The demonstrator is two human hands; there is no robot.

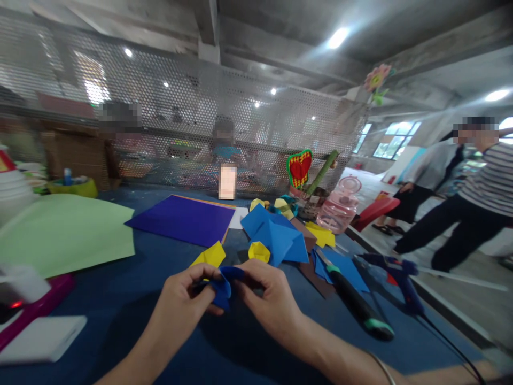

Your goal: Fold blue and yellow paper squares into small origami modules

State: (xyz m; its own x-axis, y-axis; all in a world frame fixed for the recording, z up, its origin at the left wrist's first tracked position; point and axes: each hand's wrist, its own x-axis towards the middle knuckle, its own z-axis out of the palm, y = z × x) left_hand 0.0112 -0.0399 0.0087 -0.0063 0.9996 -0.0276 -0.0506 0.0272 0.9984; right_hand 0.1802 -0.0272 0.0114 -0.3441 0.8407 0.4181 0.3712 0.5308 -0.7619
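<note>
Dark blue folded paper (223, 297) sits between both hands, over the counter (160, 353). I've got left hand (186, 297) fingers pinching it on one side, right hand (272, 297) fingers closed on its other end. Yellow folded paper (213, 255) lies just past the left; utility knife (352, 299) and glue gun (406, 286) off right.

perforated panel (260, 120) | concrete ceiling (280, 37) | lit lamps (339, 37) | windows (396, 140) at right | blue tabletop (232, 347)

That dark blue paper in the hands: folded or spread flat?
Not flat: the dark blue paper bends and curls between left hand and right hand. Whether it's creased, I cannot tell.
</note>
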